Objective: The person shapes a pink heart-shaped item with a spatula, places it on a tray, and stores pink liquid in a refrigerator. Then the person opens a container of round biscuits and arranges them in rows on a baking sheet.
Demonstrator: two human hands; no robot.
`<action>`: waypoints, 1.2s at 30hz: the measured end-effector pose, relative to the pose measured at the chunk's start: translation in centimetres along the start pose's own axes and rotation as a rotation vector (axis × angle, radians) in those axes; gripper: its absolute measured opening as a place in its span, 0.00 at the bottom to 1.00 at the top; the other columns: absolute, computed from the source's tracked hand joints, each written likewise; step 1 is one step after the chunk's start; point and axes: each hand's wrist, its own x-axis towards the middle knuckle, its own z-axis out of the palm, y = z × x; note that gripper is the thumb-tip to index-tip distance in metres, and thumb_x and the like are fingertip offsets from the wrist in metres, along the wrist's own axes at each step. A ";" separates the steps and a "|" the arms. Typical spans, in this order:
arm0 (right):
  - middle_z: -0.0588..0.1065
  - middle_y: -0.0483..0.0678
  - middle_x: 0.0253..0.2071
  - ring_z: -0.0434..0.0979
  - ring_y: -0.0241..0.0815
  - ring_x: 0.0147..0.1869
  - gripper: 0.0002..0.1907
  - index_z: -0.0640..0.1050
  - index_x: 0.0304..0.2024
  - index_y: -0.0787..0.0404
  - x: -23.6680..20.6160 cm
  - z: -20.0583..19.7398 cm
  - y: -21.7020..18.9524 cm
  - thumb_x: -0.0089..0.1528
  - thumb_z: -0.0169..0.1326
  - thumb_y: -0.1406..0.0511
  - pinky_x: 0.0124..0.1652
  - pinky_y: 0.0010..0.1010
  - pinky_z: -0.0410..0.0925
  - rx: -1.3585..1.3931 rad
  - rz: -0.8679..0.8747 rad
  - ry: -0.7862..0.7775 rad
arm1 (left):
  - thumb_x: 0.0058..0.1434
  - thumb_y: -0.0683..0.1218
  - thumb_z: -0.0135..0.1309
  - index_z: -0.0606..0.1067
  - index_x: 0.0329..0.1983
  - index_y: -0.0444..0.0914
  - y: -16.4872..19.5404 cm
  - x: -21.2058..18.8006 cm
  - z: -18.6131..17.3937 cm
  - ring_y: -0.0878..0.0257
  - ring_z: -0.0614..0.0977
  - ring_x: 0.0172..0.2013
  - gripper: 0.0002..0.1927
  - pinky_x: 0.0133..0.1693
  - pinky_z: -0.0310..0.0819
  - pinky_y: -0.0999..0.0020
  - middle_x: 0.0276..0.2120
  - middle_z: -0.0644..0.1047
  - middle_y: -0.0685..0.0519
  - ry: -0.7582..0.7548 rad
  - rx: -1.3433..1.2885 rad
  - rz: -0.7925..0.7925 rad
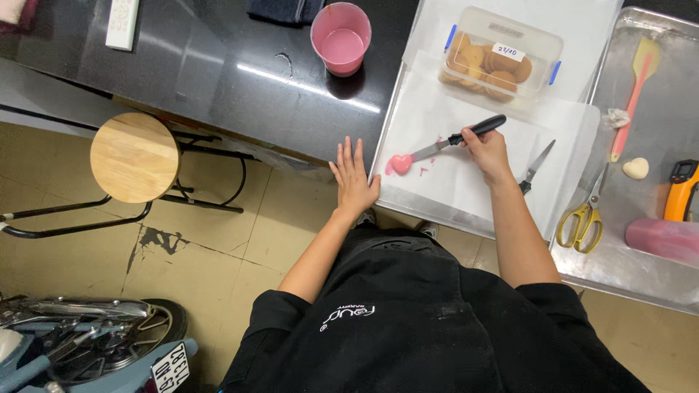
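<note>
My right hand grips the black handle of a palette knife, whose blade reaches left to a pink heart-shaped piece lying on white parchment. Small pink smears mark the paper beside the heart. My left hand rests flat, fingers apart, on the edge of the black counter just left of the baking tray, holding nothing.
A clear lidded box of round biscuits sits at the tray's far end. A second small knife lies by my right wrist. A pink cup stands on the counter. The right tray holds yellow scissors, a spatula and a pale heart. A wooden stool stands left.
</note>
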 end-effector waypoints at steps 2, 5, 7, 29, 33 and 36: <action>0.76 0.42 0.30 0.64 0.28 0.23 0.10 0.77 0.43 0.63 -0.7 -0.2 0.8 0.67 0.56 0.62 0.23 0.21 0.59 0.087 0.029 0.035 | 0.55 0.48 0.60 0.42 0.77 0.37 0.0 0.0 0.0 0.39 0.37 0.75 0.53 0.67 0.26 0.28 0.76 0.40 0.38 -0.001 0.000 -0.001; 0.76 0.44 0.30 0.65 0.29 0.23 0.10 0.76 0.42 0.64 -1.4 -0.5 1.8 0.68 0.56 0.62 0.22 0.22 0.58 0.169 0.034 0.031 | 0.55 0.47 0.60 0.42 0.77 0.37 0.0 0.0 0.1 0.39 0.38 0.75 0.53 0.67 0.26 0.27 0.76 0.40 0.38 0.002 -0.003 0.004; 0.75 0.43 0.30 0.64 0.29 0.22 0.10 0.76 0.42 0.64 -1.8 -0.8 2.3 0.69 0.56 0.62 0.21 0.23 0.56 0.188 0.061 0.045 | 0.55 0.47 0.60 0.42 0.77 0.37 0.0 0.0 0.1 0.38 0.38 0.75 0.53 0.67 0.26 0.27 0.76 0.40 0.38 0.002 -0.002 0.006; 0.75 0.43 0.29 0.65 0.29 0.24 0.11 0.77 0.42 0.65 -2.3 -1.9 2.8 0.69 0.57 0.61 0.24 0.21 0.59 0.195 0.065 0.169 | 0.56 0.47 0.59 0.41 0.77 0.37 -0.2 0.2 0.3 0.38 0.36 0.75 0.53 0.67 0.24 0.27 0.76 0.39 0.38 -0.004 -0.010 0.015; 0.75 0.44 0.29 0.65 0.29 0.23 0.11 0.76 0.43 0.64 -2.4 -2.1 2.6 0.68 0.57 0.61 0.23 0.22 0.59 0.172 0.060 0.193 | 0.55 0.47 0.59 0.41 0.77 0.37 -0.2 0.2 0.3 0.38 0.36 0.75 0.53 0.67 0.24 0.27 0.76 0.39 0.37 -0.008 -0.002 0.013; 0.75 0.44 0.29 0.65 0.29 0.23 0.11 0.76 0.43 0.64 -2.5 -2.3 2.4 0.68 0.57 0.61 0.23 0.22 0.59 0.168 0.047 0.207 | 0.55 0.47 0.60 0.41 0.77 0.37 -0.2 0.1 0.2 0.39 0.36 0.75 0.53 0.67 0.25 0.27 0.76 0.39 0.38 -0.006 -0.009 0.012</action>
